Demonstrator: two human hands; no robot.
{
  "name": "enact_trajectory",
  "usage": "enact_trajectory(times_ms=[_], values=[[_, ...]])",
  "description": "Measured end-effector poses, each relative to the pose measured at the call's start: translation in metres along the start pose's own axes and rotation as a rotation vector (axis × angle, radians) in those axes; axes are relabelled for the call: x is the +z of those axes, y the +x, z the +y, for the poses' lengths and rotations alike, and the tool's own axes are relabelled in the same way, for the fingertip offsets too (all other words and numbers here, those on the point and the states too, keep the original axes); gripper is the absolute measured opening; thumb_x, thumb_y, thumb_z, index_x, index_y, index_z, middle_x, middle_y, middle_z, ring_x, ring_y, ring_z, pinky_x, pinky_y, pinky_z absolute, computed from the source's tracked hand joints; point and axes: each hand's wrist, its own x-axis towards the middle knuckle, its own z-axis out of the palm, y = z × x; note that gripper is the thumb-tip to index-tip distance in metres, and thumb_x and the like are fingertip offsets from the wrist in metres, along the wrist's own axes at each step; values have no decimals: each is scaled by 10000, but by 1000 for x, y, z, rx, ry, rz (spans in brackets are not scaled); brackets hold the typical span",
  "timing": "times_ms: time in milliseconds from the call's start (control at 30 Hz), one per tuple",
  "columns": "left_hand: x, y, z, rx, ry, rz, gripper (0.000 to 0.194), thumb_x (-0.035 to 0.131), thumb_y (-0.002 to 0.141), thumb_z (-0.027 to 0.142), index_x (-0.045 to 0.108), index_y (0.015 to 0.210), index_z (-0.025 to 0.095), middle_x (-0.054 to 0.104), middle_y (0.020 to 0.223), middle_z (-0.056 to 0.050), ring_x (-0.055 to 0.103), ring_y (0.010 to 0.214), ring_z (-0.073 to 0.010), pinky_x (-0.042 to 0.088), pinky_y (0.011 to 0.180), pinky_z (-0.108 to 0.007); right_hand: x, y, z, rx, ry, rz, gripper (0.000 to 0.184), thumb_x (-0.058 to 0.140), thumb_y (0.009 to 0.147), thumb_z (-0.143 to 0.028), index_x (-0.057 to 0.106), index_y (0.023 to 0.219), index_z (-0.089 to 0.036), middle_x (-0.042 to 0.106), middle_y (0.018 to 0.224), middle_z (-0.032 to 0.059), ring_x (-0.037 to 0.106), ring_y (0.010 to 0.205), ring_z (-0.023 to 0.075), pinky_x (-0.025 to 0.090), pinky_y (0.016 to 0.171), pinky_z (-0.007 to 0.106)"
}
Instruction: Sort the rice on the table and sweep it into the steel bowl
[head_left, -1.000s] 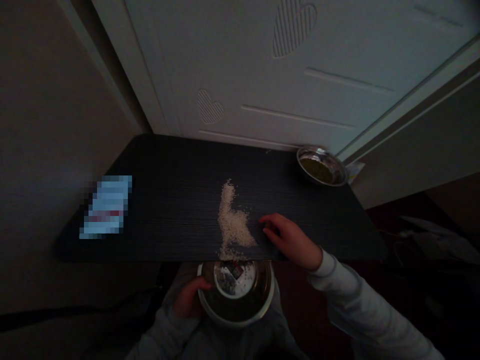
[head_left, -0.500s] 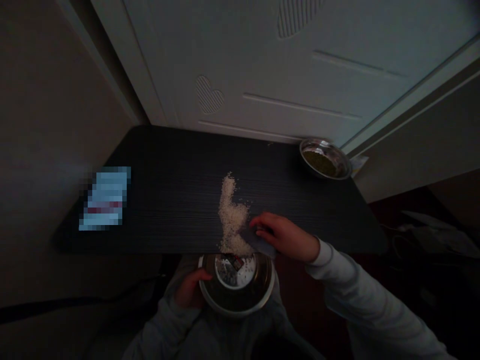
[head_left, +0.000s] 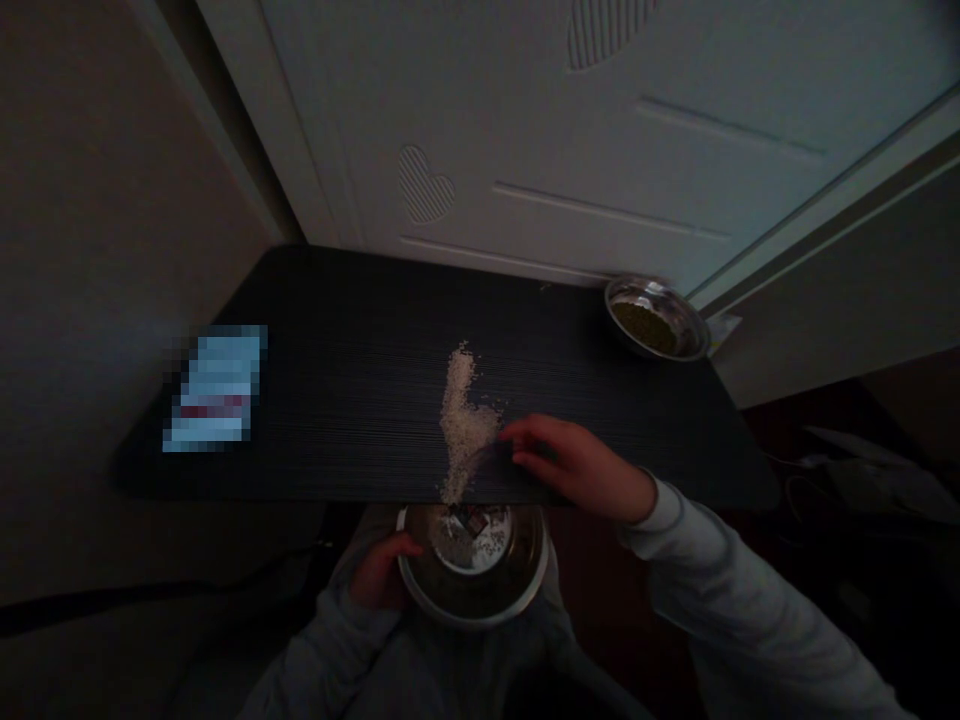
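Note:
A pile of white rice grains (head_left: 459,415) lies on a black table (head_left: 337,370), trailing down to its near edge. My right hand (head_left: 577,465) rests on the table just right of the pile, fingers pinched on a thin dark flat sheet (head_left: 504,472) whose edge meets the grains. Below the table edge, my left hand (head_left: 379,580) grips the left rim of a steel bowl (head_left: 480,608), held under the spot where the rice reaches the edge. Some grains lie inside the bowl.
A second steel bowl (head_left: 656,320) with green contents sits at the table's far right corner. A pale blue and white packet (head_left: 216,388) lies at the left end. A white panelled door (head_left: 525,130) stands right behind the table. The room is dim.
My right hand has slid left into the rice pile with the flat sheet. The pile's right side has narrowed and more grains have dropped into the bowl. The left hand has stayed put.

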Motion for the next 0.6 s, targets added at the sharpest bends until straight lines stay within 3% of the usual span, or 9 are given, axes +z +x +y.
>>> enact_trajectory(times_ms=[133,267,433,600], values=[[1,-2,-1,7,-10,36,214,508,500,77,705,543,149,728,651,-73,592,969,-311,359,922,-432,-29,48,31,74,75,189,220,543,741,-181,584,957,-183,580,759,-6,549,716,121,454,698,276],[-3,-3,-3,0,6,20,230,511,508,84,718,598,127,729,659,-80,595,964,-306,354,923,-412,-52,113,63,261,95,327,164,555,721,-131,606,876,-135,593,710,-1,549,662,106,457,690,267],[-20,2,-9,5,51,75,201,524,488,100,710,566,109,722,628,-97,622,897,-321,378,889,-403,-57,163,74,312,33,260,148,543,710,-59,618,829,-105,596,640,7,519,551,86,451,624,250],[-32,8,-12,9,-12,101,234,551,476,119,712,644,97,718,616,-108,620,897,-326,405,847,-398,-45,174,62,273,-42,78,122,599,670,-68,638,775,-115,593,622,-9,517,557,79,426,585,212]])
